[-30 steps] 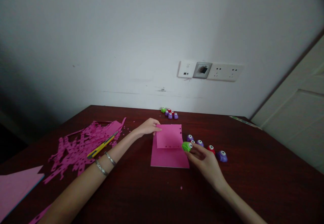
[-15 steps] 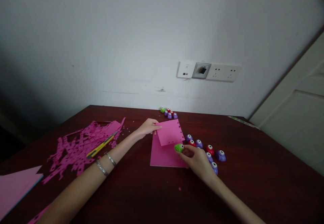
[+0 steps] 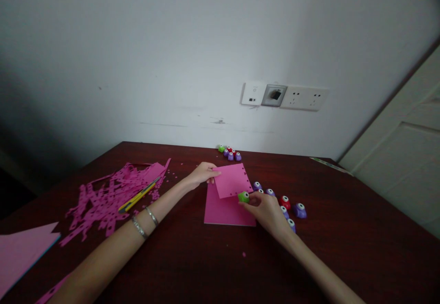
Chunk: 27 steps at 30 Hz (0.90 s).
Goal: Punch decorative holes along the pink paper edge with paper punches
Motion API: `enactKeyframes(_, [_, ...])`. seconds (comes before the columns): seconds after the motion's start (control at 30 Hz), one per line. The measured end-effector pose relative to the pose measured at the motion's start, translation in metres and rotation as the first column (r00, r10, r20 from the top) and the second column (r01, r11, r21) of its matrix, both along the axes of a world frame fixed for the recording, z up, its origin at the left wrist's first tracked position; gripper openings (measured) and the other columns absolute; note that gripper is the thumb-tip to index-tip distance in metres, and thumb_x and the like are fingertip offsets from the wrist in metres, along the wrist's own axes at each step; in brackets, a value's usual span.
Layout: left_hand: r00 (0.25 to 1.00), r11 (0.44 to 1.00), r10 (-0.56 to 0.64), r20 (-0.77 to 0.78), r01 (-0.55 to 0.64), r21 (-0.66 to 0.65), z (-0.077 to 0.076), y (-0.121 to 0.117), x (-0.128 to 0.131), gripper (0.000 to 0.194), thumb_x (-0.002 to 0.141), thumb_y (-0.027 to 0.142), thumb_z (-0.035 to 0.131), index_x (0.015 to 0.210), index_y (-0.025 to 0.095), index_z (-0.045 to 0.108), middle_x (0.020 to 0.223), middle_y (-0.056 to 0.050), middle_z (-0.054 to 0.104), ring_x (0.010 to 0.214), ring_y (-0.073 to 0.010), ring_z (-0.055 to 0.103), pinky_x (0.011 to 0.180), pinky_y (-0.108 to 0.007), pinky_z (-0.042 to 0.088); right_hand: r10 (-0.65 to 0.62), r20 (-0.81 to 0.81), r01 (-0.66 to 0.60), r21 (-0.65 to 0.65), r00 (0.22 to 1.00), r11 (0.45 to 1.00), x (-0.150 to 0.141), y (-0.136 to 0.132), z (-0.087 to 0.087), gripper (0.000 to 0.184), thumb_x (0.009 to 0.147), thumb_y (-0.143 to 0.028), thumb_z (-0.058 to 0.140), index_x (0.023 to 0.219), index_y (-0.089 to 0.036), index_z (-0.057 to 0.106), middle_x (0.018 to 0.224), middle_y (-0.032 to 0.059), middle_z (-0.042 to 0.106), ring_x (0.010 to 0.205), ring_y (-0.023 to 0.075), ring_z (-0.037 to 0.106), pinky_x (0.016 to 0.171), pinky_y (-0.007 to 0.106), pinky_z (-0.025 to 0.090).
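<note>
Between the thumb and fingers of my left hand [image 3: 202, 174] is the left edge of a pink paper sheet [image 3: 231, 180]. Small punched holes run along its right and lower edges. My right hand [image 3: 268, 210] pinches a green craft punch [image 3: 244, 197], which sits at the sheet's lower edge. Whether paper is inside the punch's slot I cannot tell. Below the held sheet, a larger pink stack of paper [image 3: 223, 212] lies on the table. Several purple punches [image 3: 300, 210] and a red punch [image 3: 284, 201] stand beside my right hand, some partly hidden by it.
Pink paper scraps [image 3: 106, 198] are heaped at the left, with a yellow utility knife [image 3: 137, 197] on them. Folded light pink sheets [image 3: 24, 253] lie at the near left. More punches [image 3: 230, 156] stand near the wall. Wall sockets [image 3: 304, 98] are above the table.
The green punch and my right hand have moved slightly up, closer against the sheet's lower edge. The held sheet has shifted a little to the right.
</note>
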<state>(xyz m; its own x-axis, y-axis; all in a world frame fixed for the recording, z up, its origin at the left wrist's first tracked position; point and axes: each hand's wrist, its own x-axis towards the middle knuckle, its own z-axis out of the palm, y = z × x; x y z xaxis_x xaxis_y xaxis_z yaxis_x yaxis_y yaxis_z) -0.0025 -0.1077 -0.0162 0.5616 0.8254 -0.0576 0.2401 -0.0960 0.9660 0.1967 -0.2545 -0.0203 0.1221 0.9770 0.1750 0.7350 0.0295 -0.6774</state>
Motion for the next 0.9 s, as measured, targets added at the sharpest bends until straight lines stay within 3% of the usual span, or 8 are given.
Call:
enactKeyframes(0.33, [1.0,1.0,0.025,0.006,-0.025,0.006,0.0018,-0.0007,-0.0007,0.017,0.072,0.028,0.061,0.077,0.012,0.06,0.052,0.001,0.054,0.046,-0.0075,0.047,0.047,-0.022,0.031,-0.065,0.142,0.064,0.017,0.988,0.998,0.0023,-0.0003,0.0034,0.026,0.072,-0.042,0.059,0.059,-0.019,0.062,0.055,0.0026,0.064,0.052,0.0168,0.058,0.049,0.026,0.039])
enactKeyframes(0.9, [1.0,1.0,0.002,0.019,-0.002,0.0,-0.0047,0.0031,-0.0008,0.016,0.073,0.027,0.061,0.078,0.012,0.06,0.056,-0.001,0.057,0.047,-0.0079,0.05,0.044,-0.021,0.031,-0.065,0.181,0.065,0.007,0.981,0.998,0.0001,-0.0015,0.0064,0.025,0.072,-0.041,0.058,0.061,-0.019,0.062,0.057,0.0037,0.066,0.055,0.0174,0.059,0.051,0.026,0.04])
